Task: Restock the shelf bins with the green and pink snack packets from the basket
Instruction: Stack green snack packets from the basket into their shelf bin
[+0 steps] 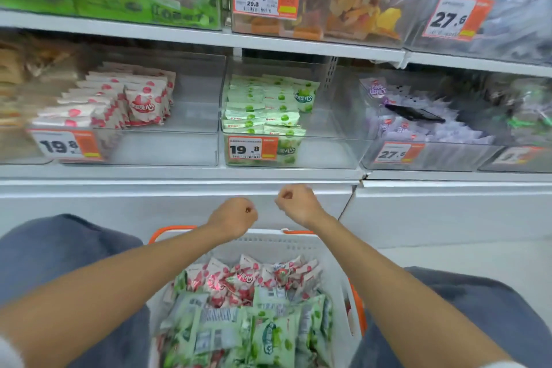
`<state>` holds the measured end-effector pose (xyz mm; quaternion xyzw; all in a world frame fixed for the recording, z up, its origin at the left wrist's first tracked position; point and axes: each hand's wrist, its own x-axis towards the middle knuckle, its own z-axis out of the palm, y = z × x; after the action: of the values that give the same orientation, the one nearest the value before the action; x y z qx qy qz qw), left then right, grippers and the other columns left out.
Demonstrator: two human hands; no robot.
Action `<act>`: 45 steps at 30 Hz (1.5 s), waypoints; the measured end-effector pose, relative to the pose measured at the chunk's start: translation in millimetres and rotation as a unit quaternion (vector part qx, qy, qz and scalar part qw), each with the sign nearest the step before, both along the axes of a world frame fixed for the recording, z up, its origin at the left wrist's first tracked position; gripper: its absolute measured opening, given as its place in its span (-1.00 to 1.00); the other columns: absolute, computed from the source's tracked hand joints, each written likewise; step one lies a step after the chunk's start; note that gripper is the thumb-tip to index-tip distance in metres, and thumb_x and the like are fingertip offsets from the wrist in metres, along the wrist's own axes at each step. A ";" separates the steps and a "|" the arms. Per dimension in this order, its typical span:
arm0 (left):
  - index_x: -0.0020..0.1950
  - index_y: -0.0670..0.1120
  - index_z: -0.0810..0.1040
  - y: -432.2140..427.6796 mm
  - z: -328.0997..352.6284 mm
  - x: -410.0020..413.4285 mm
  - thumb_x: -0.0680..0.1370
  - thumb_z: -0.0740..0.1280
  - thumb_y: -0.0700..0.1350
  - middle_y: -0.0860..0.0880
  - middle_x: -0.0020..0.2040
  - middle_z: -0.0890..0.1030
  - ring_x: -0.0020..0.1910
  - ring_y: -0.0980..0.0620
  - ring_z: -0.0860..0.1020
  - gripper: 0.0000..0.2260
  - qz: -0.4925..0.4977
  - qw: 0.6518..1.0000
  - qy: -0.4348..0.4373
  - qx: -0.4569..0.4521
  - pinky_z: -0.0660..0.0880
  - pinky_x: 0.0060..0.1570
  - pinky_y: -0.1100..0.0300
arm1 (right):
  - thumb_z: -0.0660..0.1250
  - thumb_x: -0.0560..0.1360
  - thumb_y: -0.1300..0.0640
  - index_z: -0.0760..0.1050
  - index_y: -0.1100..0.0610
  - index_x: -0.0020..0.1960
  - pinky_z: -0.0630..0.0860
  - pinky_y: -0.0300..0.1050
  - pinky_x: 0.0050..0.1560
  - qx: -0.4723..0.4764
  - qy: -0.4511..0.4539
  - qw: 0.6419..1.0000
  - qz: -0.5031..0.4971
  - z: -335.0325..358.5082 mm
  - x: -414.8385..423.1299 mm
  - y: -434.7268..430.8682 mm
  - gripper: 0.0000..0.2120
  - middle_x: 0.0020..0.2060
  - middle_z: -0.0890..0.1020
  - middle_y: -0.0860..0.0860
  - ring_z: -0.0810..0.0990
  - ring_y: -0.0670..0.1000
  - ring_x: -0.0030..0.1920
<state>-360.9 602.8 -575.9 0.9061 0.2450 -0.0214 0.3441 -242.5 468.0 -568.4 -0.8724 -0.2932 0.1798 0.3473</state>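
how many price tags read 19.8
2. One tag on the front of the pink packet bin, left; the other tag on the green packet bin, centre. A far-right tag is too blurred to read.

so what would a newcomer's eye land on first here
First, the white plastic basket with orange handles at bottom centre, heaped with green snack packets and pink snack packets. Just above it hover the left hand and right hand, both curled into empty fists. On the middle shelf, the clear plastic left bin holds a pink stack and the clear plastic centre bin a green stack, each with its right half bare.
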 end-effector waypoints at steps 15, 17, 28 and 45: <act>-0.32 -0.13 0.49 8.9 -123.6 -41.1 0.57 0.28 -0.13 -0.13 -0.33 0.47 -0.40 0.00 0.46 -0.74 0.004 0.985 0.149 -0.082 0.39 -0.40 0.35 | 0.25 0.50 0.31 0.58 0.17 0.08 0.48 -0.02 0.15 -0.401 -0.179 0.889 0.132 -191.6 -13.8 -64.8 -0.78 0.07 0.55 0.11 0.55 0.12 0.08; -0.34 -0.15 0.44 5.1 -125.3 -44.3 0.58 0.28 -0.12 -0.15 -0.33 0.44 -0.46 0.09 0.48 -0.71 0.004 0.984 0.152 -0.097 0.42 -0.39 0.36 | 0.25 0.50 0.29 0.61 0.15 0.00 0.47 -0.05 0.08 -0.393 -0.200 0.889 0.127 -186.3 -13.1 -63.8 -0.81 -0.02 0.59 0.08 0.56 0.09 -0.01; 0.45 -0.06 0.36 9.4 -44.1 -23.2 0.47 0.48 0.01 0.04 0.31 0.45 0.26 0.02 0.45 -0.40 -0.082 0.991 -0.018 -0.108 0.40 0.28 0.07 | 0.39 0.53 0.12 0.62 0.22 -0.13 0.48 -0.07 -0.21 0.009 0.054 0.990 0.134 -31.6 -13.1 9.0 -0.83 -0.29 0.65 0.12 0.58 0.05 -0.29; -0.14 -0.33 0.55 99.8 84.9 -83.5 0.64 0.27 -0.12 -0.16 -0.26 0.53 -0.46 0.15 0.53 -0.70 0.166 0.923 -0.252 -0.238 0.56 -0.37 0.26 | 0.38 0.52 0.21 0.57 0.07 -0.23 0.56 -0.07 -0.18 0.148 0.013 0.985 0.092 118.2 -65.8 113.4 -0.84 -0.19 0.68 0.15 0.64 0.09 -0.18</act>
<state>-444.3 702.7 -491.0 0.7193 0.2849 0.2077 0.5986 -308.3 581.3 -450.2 -0.7782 -0.3909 0.1769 0.4586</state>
